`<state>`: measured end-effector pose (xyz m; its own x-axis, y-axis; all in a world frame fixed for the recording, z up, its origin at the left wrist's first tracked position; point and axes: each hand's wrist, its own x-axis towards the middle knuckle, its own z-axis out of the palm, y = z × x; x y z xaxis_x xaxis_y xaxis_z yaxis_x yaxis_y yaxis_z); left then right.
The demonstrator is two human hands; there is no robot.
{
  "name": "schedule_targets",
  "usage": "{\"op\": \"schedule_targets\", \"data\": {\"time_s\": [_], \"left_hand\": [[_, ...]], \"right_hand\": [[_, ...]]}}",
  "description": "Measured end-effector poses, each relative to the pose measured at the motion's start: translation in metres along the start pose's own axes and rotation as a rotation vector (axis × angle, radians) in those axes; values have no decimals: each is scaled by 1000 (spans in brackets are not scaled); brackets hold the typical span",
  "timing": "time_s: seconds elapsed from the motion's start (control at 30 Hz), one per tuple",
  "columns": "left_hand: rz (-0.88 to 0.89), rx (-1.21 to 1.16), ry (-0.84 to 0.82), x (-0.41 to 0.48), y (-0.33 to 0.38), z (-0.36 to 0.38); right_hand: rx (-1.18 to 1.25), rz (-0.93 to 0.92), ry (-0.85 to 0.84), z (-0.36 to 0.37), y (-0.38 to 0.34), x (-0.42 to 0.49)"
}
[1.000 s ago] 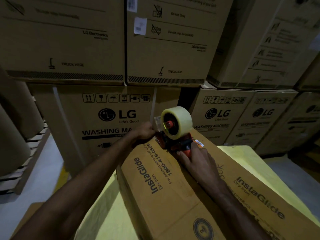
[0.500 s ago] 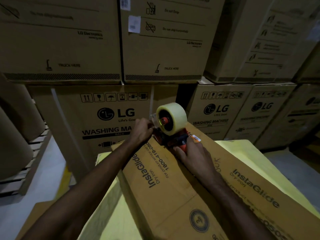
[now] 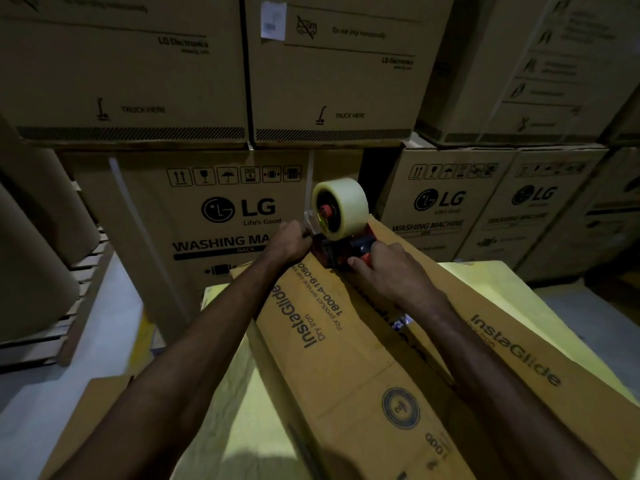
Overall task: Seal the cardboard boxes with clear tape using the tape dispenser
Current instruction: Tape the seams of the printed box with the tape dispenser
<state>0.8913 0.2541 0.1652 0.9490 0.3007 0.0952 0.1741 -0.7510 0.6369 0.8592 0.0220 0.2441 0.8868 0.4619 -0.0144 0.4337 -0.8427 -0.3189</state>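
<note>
A dim warehouse, seen from the head of a person looking down at their own bare arms. A wall of stacked brown washing machine cartons point(image 3: 221, 216) printed with the LG logo fills the background, reaching to the top of the view. At the far left, a wooden pallet point(image 3: 79, 296) sits on a pale floor.

In front of the person lies a surface covered in a crinkled yellow sheet point(image 3: 256, 410). On it rests a long cardboard box point(image 3: 346, 358) marked "InstaGlide Dry Iron", running away from the viewer and slightly to the left, its top flaps meeting along the middle.

At the far end of this box, on its top seam, stands a tape dispenser point(image 3: 349, 247) with a red and dark body, carrying a fat roll of clear tape point(image 3: 341, 209) upright above it.

The right hand point(image 3: 384, 271) wraps its fingers fully around the dispenser's orange handle. The left hand point(image 3: 289, 240) is curled into a tight fist at the dispenser's front end, pinching by the clear guard; whether tape or guard lies between the fingers cannot be told
</note>
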Motion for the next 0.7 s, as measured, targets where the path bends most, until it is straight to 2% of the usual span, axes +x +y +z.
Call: {"op": "schedule_targets", "data": {"time_s": [0.17,0.37,0.6,0.7], "left_hand": [[-43,-5,-10,4,-9,2],[-5,-115,-8,3,-9,4],[1,11,-2,5,-14,8],[142,210,12,1,-11,16]], "right_hand": [[-51,17,-42,-8,3,-11],[-56,4,-40,-11,27,-36],[-112,44,-85,-20,49,-77],[-116,60,-84,-20,50,-88]]}}
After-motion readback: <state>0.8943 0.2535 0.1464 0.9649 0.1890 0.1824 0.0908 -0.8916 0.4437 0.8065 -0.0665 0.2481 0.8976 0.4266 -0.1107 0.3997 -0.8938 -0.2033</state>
